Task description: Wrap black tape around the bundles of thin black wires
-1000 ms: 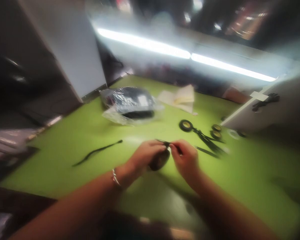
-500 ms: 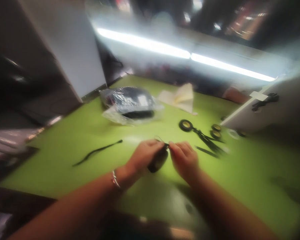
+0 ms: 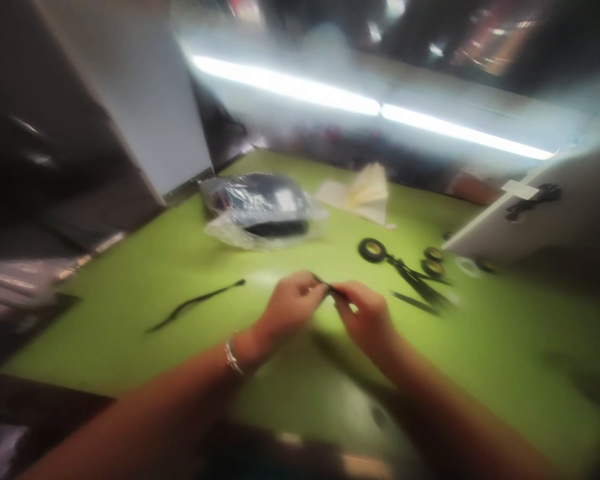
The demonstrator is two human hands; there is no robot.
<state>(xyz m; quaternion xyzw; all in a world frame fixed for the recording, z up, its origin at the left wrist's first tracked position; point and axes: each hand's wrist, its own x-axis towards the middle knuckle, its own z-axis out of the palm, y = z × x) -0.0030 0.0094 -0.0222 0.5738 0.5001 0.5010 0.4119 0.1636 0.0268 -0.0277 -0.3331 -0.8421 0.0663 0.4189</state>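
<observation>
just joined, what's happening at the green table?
A person is pinching a thin dark strip between the fingertips of the left hand and right hand, held over the green table; its details are too blurred to make out. Another black strap lies on the person's left. To the right is a black tape roll beside loose black strips. Farther back lie a clear plastic bag with something dark inside and an open booklet.

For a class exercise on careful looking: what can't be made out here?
Head view: full shape of the thin dark piece, partly hidden by the left hand and right hand.
Head view: exact contents of the clear plastic bag, obscured by glare and folds.
Head view: any print on the pale paper, lost to blur.
</observation>
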